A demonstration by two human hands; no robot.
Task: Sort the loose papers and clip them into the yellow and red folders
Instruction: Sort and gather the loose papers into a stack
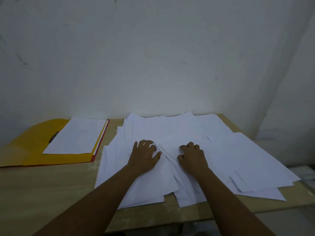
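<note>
A wide spread of loose white papers (pixel 221 150) covers the right half of the wooden table. My left hand (pixel 144 155) and my right hand (pixel 192 157) both rest on the middle of the pile, fingers curled onto the sheets. Whether either hand grips a sheet cannot be told. At the left lies the open yellow folder (pixel 34 142) with a stack of white sheets (pixel 76 135) under its dark clip (pixel 54 137). Beneath the yellow folder, only a thin edge of the red folder (pixel 95 155) shows along its right side.
The wooden table (pixel 42 193) has its front edge close to me and bare wood at the front left. A pale wall (pixel 153 57) rises right behind the papers. Some sheets overhang near the table's right edge.
</note>
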